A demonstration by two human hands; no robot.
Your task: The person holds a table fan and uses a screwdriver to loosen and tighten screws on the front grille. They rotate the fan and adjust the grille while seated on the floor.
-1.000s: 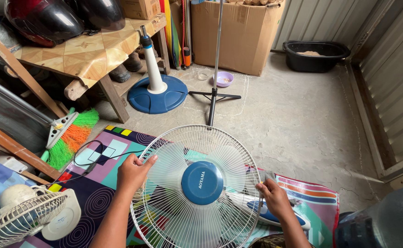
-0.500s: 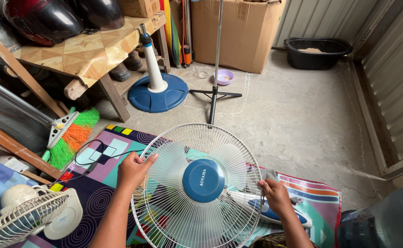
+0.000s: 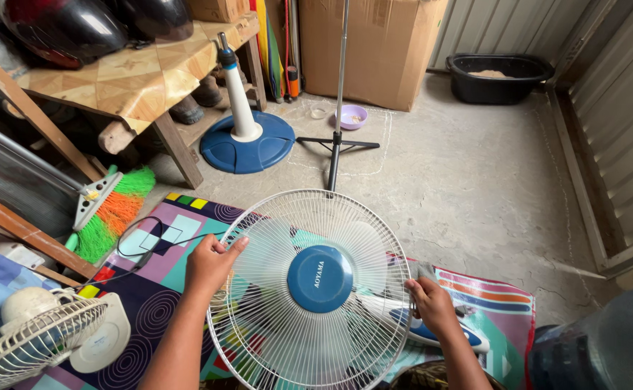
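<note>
A round white wire fan guard (image 3: 273, 238) with a blue centre cap (image 3: 320, 278) faces me, held upright over a patterned mat (image 3: 154, 289). My left hand (image 3: 210, 261) grips the guard's left rim. At the right rim, my right hand (image 3: 432, 307) is closed on the wires. Behind the guard lies a white and blue fan body (image 3: 432, 334), partly hidden.
A blue round fan base with a white post (image 3: 248, 141) stands on the concrete floor beside a thin metal stand (image 3: 337, 137). A second fan head (image 3: 38, 339) lies at lower left. Wooden table (image 3: 136, 79), green-orange broom (image 3: 107, 213), cardboard box (image 3: 370, 47), black tub (image 3: 497, 76), water jug (image 3: 605, 347).
The guard has stayed in both hands and shifted only slightly; the view has barely moved.
</note>
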